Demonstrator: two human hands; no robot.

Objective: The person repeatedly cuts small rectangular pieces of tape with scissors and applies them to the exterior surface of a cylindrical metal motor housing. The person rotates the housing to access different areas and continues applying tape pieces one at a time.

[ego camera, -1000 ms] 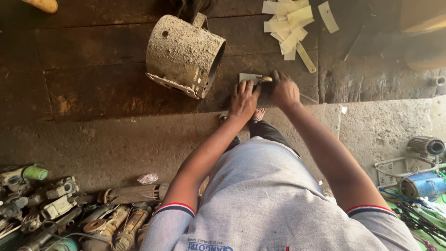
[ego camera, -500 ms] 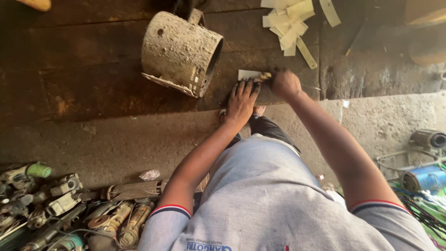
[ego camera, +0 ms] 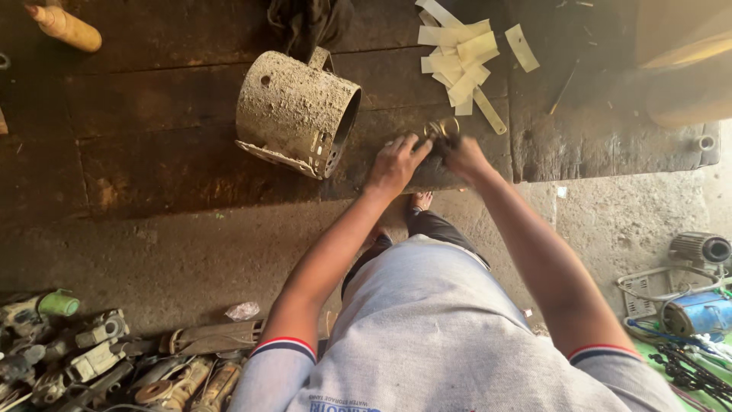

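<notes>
Nearest to me is my own grey shirt (ego camera: 442, 328), its short sleeves edged in red, white and dark bands. Down at the lower left of the floor (ego camera: 175, 259) I see a heap of worn power-tool parts (ego camera: 99, 366), and at the lower right a blue motor (ego camera: 701, 314) lies among wires, with a small grey motor (ego camera: 701, 248) just beyond it.

Both my arms reach out over the floor to the near edge of the dark wooden bench (ego camera: 152, 152). My left hand (ego camera: 395, 164) rests on the bench edge with fingers curled toward a small brass-coloured ring-shaped part (ego camera: 442, 130). My right hand (ego camera: 463, 156) is closed around the same part from the other side. The part sits between the two hands, right at the bench edge; it is blurred, so I cannot tell exactly how the left grip meets it, only that the fingertips touch or nearly touch it. The right grip looks narrow and closed on it.

Just left of my left hand lies a crusted grey metal cylinder (ego camera: 293, 114), on its side, open end facing the hands. Beyond the hands sits a loose pile of pale paper strips (ego camera: 461, 57). Farther still, a dark cloth (ego camera: 309, 23) lies at the back, and a wooden handle (ego camera: 65, 27) lies at the far left corner.
</notes>
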